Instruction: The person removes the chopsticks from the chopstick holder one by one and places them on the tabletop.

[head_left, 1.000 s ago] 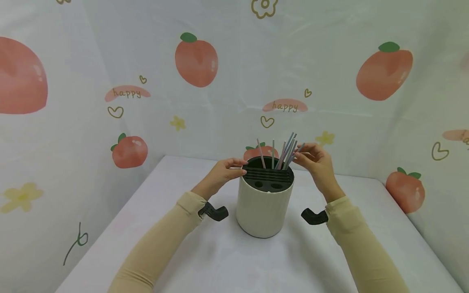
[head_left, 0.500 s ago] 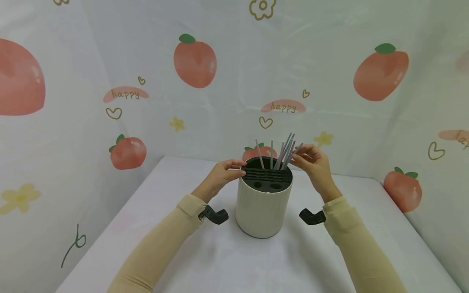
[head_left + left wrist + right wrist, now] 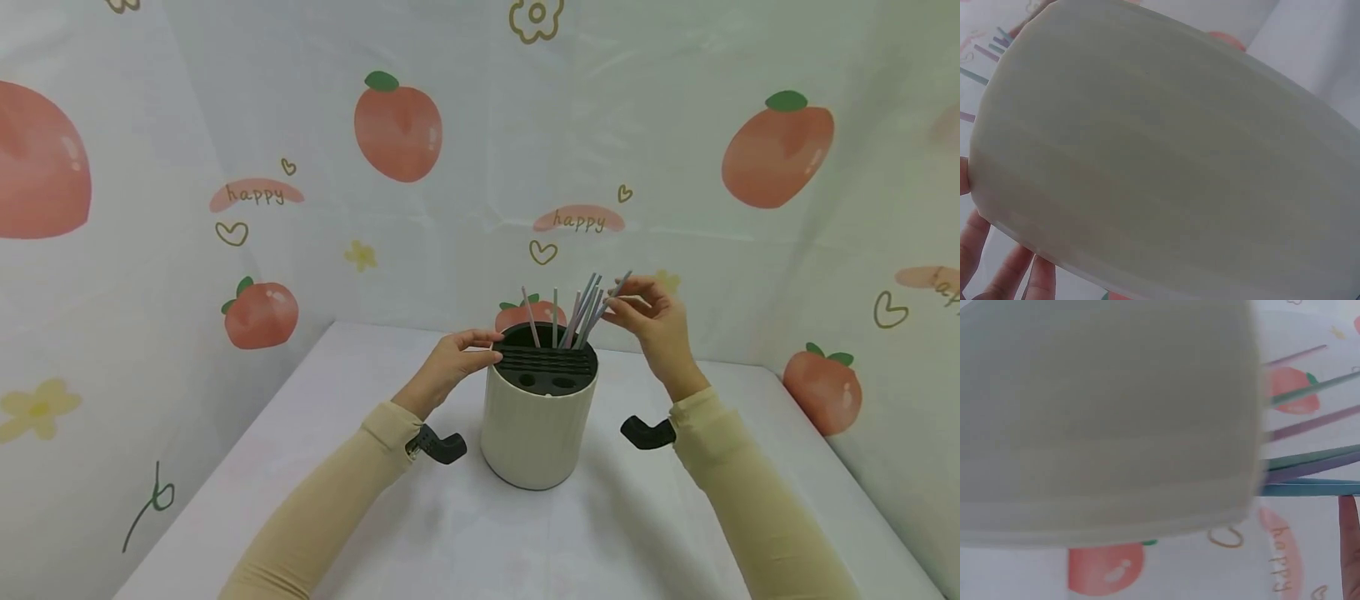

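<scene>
A cream, ribbed utensil holder (image 3: 534, 442) with a black slotted top (image 3: 546, 360) stands upright on the table. My left hand (image 3: 452, 367) holds its rim from the left, thumb near the top edge. In the left wrist view, the fingers (image 3: 1013, 272) lie along the holder's side. Several thin pastel straws (image 3: 576, 321) lean in the open rear compartment, mostly to the right. My right hand (image 3: 656, 325) pinches a bluish straw (image 3: 622, 283) above the right rim; its lower end is hidden among the others. One fingertip (image 3: 1349, 515) touches a blue straw in the right wrist view.
The table (image 3: 465, 542) has a white cover. Behind it hangs a white cloth backdrop (image 3: 480, 167) printed with peaches, hearts and flowers. A black curved wrist mount (image 3: 444, 447) sticks out from the left cuff, and another mount (image 3: 647, 433) from the right.
My right hand has risen and shifted slightly right, drawing the pinched straw higher out of the bunch. The left hand and the holder stay in place.
</scene>
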`<state>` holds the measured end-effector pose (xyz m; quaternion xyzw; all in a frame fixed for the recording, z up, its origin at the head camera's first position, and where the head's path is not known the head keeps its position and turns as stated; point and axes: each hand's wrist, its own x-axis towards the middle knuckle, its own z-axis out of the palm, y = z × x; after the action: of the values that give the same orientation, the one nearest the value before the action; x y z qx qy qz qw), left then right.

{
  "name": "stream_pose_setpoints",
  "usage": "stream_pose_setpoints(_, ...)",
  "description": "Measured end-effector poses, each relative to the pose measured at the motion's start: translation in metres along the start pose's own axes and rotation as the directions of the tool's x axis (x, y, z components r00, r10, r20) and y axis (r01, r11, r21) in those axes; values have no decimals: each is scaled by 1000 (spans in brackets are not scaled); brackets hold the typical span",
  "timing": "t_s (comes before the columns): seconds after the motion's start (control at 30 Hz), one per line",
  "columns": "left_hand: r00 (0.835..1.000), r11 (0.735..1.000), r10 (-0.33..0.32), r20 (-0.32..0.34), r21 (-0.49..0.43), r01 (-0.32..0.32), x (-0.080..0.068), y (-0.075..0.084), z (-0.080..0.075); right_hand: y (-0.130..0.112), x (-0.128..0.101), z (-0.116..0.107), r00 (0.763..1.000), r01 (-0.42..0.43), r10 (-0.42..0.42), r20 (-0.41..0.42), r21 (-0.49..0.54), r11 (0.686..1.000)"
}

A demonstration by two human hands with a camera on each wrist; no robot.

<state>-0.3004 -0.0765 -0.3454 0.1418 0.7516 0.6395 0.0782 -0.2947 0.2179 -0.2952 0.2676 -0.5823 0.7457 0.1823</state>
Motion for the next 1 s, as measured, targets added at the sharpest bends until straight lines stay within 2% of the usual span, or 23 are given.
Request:
stream_pose_setpoints(0.17, 1000, 1000, -4, -4, 3, 4, -1, 1, 1, -38, 21, 1, 995, 92, -88, -46, 94, 991)
stream_pose_setpoints(0.3, 1000, 1000, -1, -2, 6, 1, -2, 1, 0, -78, 41, 1, 982, 151, -126, -139, 190, 970)
stream_pose_setpoints(0.4, 1000, 1000, -1, 3, 4, 1, -2, 0, 0, -104, 53, -3, 970, 170, -122, -210, 225, 959)
stream_pose_setpoints(0.53, 1000, 1000, 1, 6, 2, -1, -3, -1, -1, -117, 60, -16, 965, 103, -39, -259, 237, 966)
stream_pose_setpoints(0.63, 1000, 1000, 5, -2, 3, -5, -3, -1, -1, -105, 54, -29, 967, 0, 56, -249, 221, 975)
stream_pose_setpoints(0.77, 1000, 1000, 5, -5, -7, -5, -3, -1, -1, -66, 33, -49, 959, -170, 206, -192, 189, 967)
stream_pose_setpoints(0.83, 1000, 1000, 4, -3, -11, -4, -3, 0, 0, -43, 19, -58, 941, -269, 296, -164, 167, 949)
stream_pose_setpoints(0.9, 1000, 1000, 1, -3, -12, -1, -3, 0, 0, -18, 4, -67, 913, -369, 380, -147, 97, 924)
stream_pose_setpoints(1.0, 1000, 1000, -3, -5, -9, 3, -1, 0, 0, 19, -18, -77, 861, -499, 489, -140, -47, 865)
